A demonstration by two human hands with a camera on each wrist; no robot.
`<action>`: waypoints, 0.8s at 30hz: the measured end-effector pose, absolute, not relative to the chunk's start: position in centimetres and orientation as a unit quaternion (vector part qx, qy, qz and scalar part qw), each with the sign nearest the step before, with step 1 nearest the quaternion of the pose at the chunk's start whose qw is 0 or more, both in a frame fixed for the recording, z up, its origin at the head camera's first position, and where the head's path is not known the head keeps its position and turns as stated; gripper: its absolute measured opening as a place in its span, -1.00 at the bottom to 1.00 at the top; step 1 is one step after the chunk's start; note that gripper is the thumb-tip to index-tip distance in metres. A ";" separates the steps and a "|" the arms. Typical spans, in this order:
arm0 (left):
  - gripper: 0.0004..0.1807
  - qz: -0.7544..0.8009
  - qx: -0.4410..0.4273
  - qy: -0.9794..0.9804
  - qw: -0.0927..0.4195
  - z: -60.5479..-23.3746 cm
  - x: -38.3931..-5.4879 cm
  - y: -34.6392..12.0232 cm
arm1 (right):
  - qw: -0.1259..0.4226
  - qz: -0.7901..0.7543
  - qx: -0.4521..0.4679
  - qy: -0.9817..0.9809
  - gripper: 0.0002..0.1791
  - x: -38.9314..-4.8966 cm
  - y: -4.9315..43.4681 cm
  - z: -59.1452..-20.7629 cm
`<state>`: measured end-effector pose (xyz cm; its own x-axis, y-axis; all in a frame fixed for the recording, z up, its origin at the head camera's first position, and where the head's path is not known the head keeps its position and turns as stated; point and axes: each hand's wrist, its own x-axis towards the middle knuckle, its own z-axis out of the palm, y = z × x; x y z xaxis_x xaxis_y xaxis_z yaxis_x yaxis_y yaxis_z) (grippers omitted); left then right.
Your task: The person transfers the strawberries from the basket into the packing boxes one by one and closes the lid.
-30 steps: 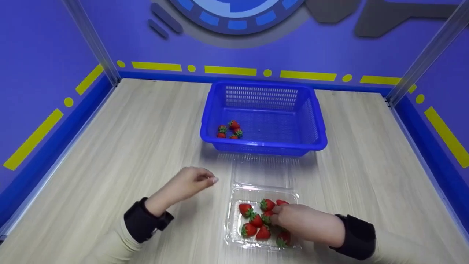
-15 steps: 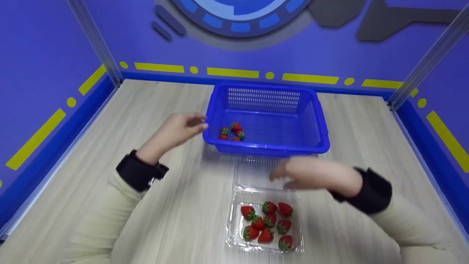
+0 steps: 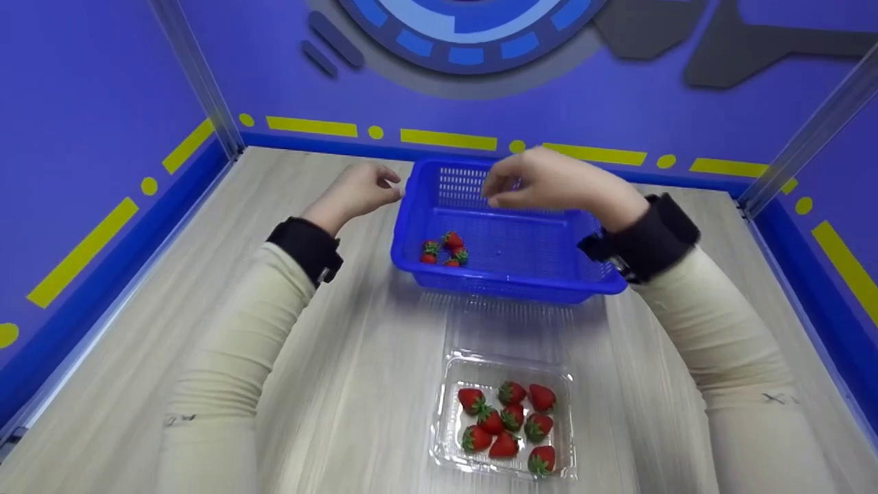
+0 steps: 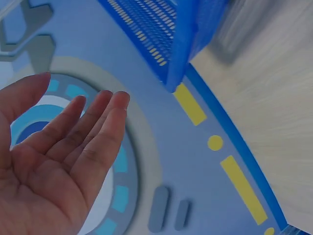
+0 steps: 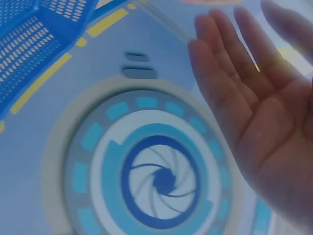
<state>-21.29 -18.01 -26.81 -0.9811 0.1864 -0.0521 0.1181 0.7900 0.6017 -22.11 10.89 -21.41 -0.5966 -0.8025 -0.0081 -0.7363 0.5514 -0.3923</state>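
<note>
9 strawberries (image 3: 512, 414) in 1 tray (image 3: 450, 412)

1. Deep-blue, slot-patterned rectangular plastic basket (image 3: 518, 247).
2. Red, green-capped strawberries (image 3: 489, 420), five o'clock, in a colourless clear plastic tray (image 3: 473, 374).
3. Violet-blue flat wall (image 3: 260, 68), twelve o'clock, dashed and dotted yellow.
4. Beige, wood-grained tabletop (image 3: 363, 322).

Red strawberries (image 3: 504, 446) in clear tray (image 3: 473, 372), blue basket (image 3: 528, 241)
</note>
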 end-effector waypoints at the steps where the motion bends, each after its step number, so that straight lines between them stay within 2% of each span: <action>1: -0.50 0.311 0.077 0.946 0.056 -27.0 -21.7 -17.9 | 0.094 -0.179 -0.429 0.880 -0.79 -22.7 10.5 -21.5; 9: -0.44 0.311 0.027 0.948 0.061 -29.6 -24.1 -18.2 | 0.120 -0.186 -0.375 0.900 -0.72 -27.6 6.9 -24.2; 17: -0.41 0.341 -0.045 0.933 0.109 -32.3 -24.9 -18.1 | 0.133 -0.208 -0.353 0.903 -0.74 -31.3 5.5 -28.5; 21: -0.44 0.371 -0.073 0.917 0.126 -32.6 -25.1 -18.0 | 0.142 -0.206 -0.339 0.907 -0.73 -32.3 5.2 -30.2; 24: -0.53 0.382 -0.091 0.910 0.131 -33.0 -25.2 -17.9 | 0.147 -0.197 -0.329 0.912 -0.72 -32.8 4.8 -31.3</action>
<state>-25.16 -17.88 -32.95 -0.9493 -0.0661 -0.3073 -0.2656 0.6915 0.6718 -32.76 4.85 -31.31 -0.7403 -0.6580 -0.1377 -0.5428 0.7059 -0.4550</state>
